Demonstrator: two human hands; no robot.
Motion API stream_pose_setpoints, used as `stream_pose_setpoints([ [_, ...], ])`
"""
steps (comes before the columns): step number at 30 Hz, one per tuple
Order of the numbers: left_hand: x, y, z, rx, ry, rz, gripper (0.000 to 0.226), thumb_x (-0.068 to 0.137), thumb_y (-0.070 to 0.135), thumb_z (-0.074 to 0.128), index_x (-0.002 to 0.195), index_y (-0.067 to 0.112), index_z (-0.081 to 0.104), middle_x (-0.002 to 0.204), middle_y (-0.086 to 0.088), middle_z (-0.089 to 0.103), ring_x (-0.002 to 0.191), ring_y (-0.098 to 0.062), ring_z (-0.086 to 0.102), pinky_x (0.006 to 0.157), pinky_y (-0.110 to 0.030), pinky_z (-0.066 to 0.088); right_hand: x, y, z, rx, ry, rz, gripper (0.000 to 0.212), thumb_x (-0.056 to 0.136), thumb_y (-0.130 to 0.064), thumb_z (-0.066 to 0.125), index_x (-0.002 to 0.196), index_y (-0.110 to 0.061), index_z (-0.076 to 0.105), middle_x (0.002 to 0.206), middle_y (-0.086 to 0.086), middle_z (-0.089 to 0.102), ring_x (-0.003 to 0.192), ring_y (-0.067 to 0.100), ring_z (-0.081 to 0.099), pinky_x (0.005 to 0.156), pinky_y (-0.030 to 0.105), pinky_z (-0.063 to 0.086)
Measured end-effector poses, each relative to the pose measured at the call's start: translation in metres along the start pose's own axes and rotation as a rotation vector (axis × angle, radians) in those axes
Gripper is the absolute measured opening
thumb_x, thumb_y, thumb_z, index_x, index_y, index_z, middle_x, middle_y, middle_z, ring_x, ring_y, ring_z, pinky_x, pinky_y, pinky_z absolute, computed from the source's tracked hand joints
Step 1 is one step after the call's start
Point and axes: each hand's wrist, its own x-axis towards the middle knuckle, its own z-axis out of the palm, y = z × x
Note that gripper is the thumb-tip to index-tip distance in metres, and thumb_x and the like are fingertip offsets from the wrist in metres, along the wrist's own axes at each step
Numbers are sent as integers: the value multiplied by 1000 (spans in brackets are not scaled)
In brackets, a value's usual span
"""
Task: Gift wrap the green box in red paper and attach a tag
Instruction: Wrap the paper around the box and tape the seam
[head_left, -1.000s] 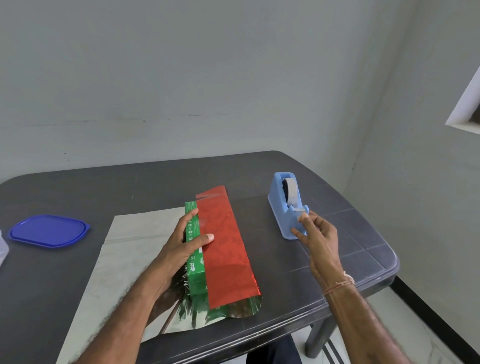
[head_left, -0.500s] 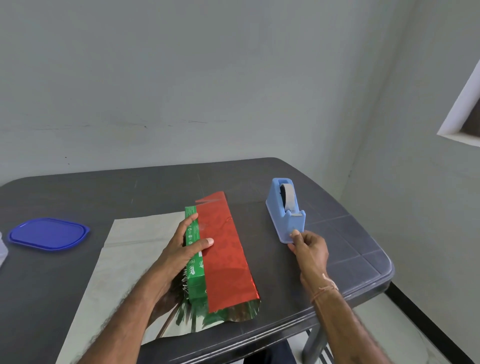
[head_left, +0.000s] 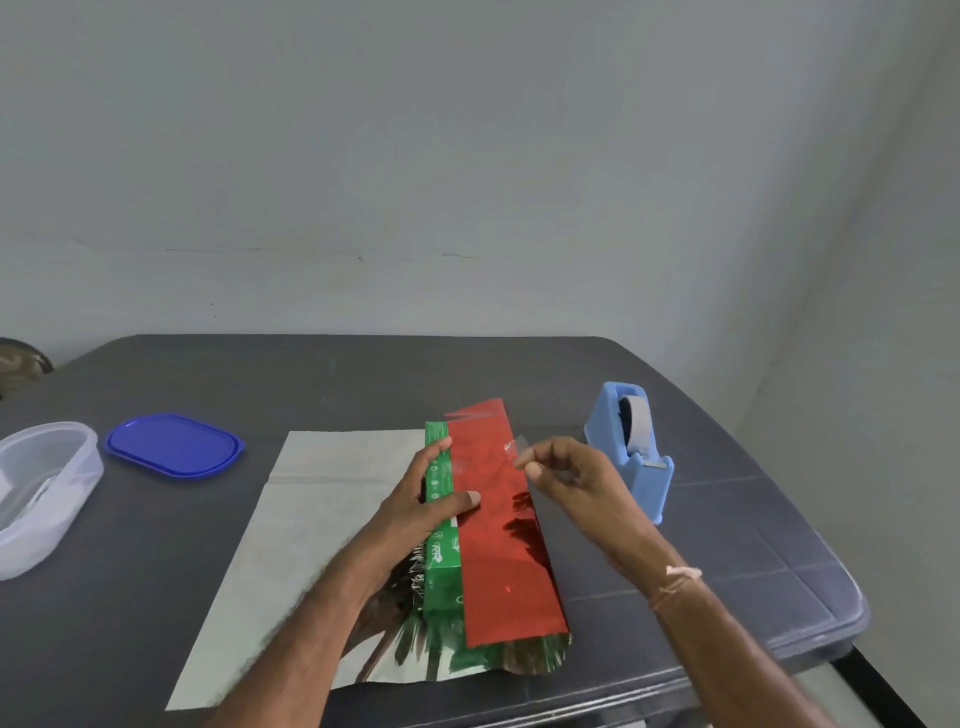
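A long green box (head_left: 441, 561) lies on the paper's silvery underside (head_left: 322, 519), and a flap of red paper (head_left: 498, 540) is folded over the box's right part. My left hand (head_left: 415, 512) grips the box's left side, thumb pressing the red flap's edge. Just right of it, my right hand (head_left: 561, 480) hovers over the flap and pinches a short strip of clear tape (head_left: 514, 449) between thumb and forefinger. No tag is in sight.
A light-blue tape dispenser (head_left: 631, 447) stands to the right of the box. A dark-blue lid (head_left: 174, 444) and a clear plastic tub (head_left: 44, 488) lie at the left. The dark table's (head_left: 753, 545) front and right edges are close by.
My right hand has pulled a strip of tape off the dispenser and carried it left, over the red flap. My left hand has stayed on the box.
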Motion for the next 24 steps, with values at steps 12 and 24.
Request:
stream_pose_setpoints([
  [12, -1, 5, 5, -29, -6, 44, 71, 89, 23, 78, 142, 48, 38, 120, 3, 71, 96, -16, 76, 82, -32, 61, 89, -4, 30, -279, -119, -22, 5, 90, -12, 75, 94, -13, 77, 83, -7, 73, 70, -2, 63, 71, 13, 49],
  [24, 5, -5, 4, -49, 20, 46, 81, 78, 33, 84, 139, 54, 35, 118, 6, 71, 97, -17, 75, 93, -45, 60, 115, 1, 47, -462, -126, -35, 4, 88, -19, 78, 92, -18, 79, 72, -13, 65, 64, 0, 58, 60, 12, 42],
])
